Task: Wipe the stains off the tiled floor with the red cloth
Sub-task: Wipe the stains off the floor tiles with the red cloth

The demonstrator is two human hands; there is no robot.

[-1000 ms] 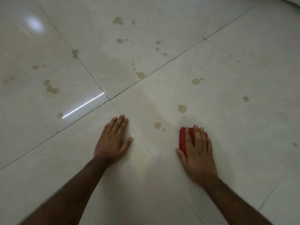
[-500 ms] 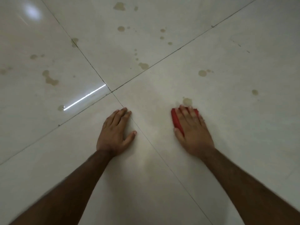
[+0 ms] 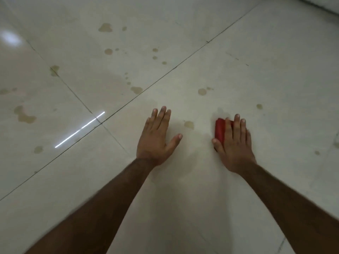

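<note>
Red cloth (image 3: 220,130): folded pad, soft, light; pinned flat under right hand (image 3: 233,143), just right of nearest stain (image 3: 189,124). Best pressed from above. Left hand (image 3: 156,139) spread, empty, left of stain.

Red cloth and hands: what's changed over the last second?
The left hand has shifted right across the tile joint, close to a stain. The right hand pushed the red cloth forward, then right. It stays pressed flat on the cloth; the far stains remain.
</note>
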